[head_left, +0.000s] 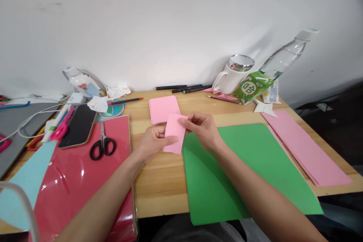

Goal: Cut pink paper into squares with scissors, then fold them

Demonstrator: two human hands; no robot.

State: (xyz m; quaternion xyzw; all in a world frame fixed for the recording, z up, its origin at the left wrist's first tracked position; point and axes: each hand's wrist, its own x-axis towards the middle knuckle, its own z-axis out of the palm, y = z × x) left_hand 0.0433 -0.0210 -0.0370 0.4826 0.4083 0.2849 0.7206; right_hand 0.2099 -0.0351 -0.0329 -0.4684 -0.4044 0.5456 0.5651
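Note:
Between my two hands is a small pink paper rectangle (173, 130), raised a little over the wooden table. My left hand (153, 141) pinches its lower left side, thumb flat on the front. At the upper right corner, my right hand (202, 128) grips the paper between thumb and fingers. Just behind it lies a stack of pink square paper (163, 107). Green paper sheets (244, 170) spread under my right forearm. Black-handled scissors (102, 145) rest to the left on a red paper pack (85, 185) in clear wrapping.
A phone (79, 125) and pink scissors (62, 124) lie at the left beside white cables. Along the wall are several black pens (172, 87), a white mug (234, 73), a green drink carton (252, 87) and a tilted clear bottle (287, 56). Long pink paper strips (306, 147) lie at the right.

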